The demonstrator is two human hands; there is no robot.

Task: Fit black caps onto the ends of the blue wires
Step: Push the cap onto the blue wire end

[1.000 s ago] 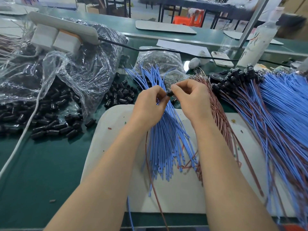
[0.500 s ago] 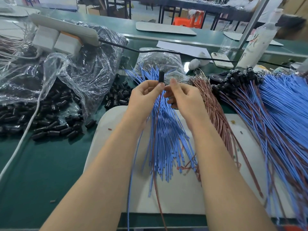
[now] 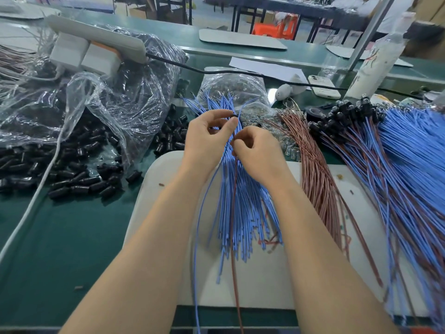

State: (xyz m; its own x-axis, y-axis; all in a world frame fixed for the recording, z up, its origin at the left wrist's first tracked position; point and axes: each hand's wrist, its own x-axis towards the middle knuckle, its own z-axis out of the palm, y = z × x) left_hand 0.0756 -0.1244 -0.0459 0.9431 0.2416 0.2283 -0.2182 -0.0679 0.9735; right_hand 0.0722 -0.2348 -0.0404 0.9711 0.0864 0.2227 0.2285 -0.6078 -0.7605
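Right hand (image 3: 256,153) dropped, pinching brown wire (image 3: 237,292); left hand (image 3: 206,141) pinches black cap (image 3: 232,115).

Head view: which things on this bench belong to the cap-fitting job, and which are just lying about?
In use: small black cap pinched in left hand; bundle of blue wires; heap of loose black cylindrical caps; finished capped wires.
Lying about: white phone; white plastic bottle; white power strip.
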